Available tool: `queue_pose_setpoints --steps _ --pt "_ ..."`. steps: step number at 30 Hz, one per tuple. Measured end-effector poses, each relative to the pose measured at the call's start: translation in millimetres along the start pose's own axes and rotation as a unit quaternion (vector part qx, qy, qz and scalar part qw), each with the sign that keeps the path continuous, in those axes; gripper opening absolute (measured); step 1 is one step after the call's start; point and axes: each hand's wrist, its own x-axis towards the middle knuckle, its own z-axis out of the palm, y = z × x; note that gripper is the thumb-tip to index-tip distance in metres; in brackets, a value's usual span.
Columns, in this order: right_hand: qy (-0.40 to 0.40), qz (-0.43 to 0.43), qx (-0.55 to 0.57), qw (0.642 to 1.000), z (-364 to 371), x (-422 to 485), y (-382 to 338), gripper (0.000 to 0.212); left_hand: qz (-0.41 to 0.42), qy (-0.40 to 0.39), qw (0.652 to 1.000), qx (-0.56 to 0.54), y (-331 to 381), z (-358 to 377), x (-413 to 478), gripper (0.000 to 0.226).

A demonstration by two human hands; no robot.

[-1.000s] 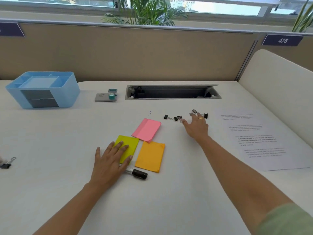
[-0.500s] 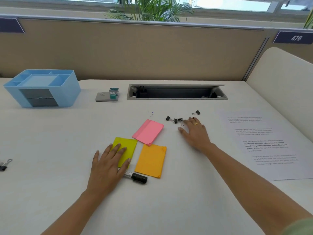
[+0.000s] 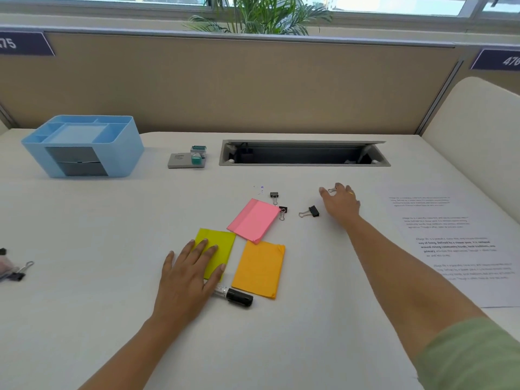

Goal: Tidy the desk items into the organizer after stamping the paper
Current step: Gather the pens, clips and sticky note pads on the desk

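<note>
1. Binder clip [image 3: 332,189] sits at the fingertips of our right hand [image 3: 341,205], between thumb and forefinger; we cannot tell whether it is pinched or only touched.
2. A second clip [image 3: 309,211] lies just left of that hand, near the pink pad [image 3: 254,219].
3. Our left hand [image 3: 188,280] rests flat, fingers straight, on the yellow pad [image 3: 219,246], a marker [image 3: 237,296] at its edge.
4. We see the blue organizer [image 3: 81,144] well apart, far left.

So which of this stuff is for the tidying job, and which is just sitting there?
For the job: blue organizer, binder clips, pink note pad, yellow note pad, orange note pad, marker, stamp set, printed paper.
Just there: plant, cable hatch, desk number sign.
</note>
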Motion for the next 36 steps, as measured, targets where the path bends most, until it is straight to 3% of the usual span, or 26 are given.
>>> queue_pose_setpoints --steps 11,17,26,30,36 --pt "-0.106 -0.19 -0.015 0.976 39 -13 -44 0.047 -0.01 -0.005 1.0 -0.001 -2 1 -1 0.072" --pt "-0.064 -0.184 0.0 0.981 53 -6 -63 0.049 -0.017 -0.009 1.0 -0.007 -3 1 -3 0.066" --pt "-0.146 -0.248 -0.123 0.95 63 4 -83 0.048 -0.01 -0.002 1.0 -0.008 -5 5 0 0.065" --pt "-0.19 -0.272 -0.052 0.942 60 -4 -82 0.046 -0.005 0.011 1.0 0.002 -4 5 0 0.067" --pt "-0.224 -0.192 0.162 0.942 48 -44 -70 0.048 0.0 -0.003 1.0 0.004 -4 -1 0 0.07"
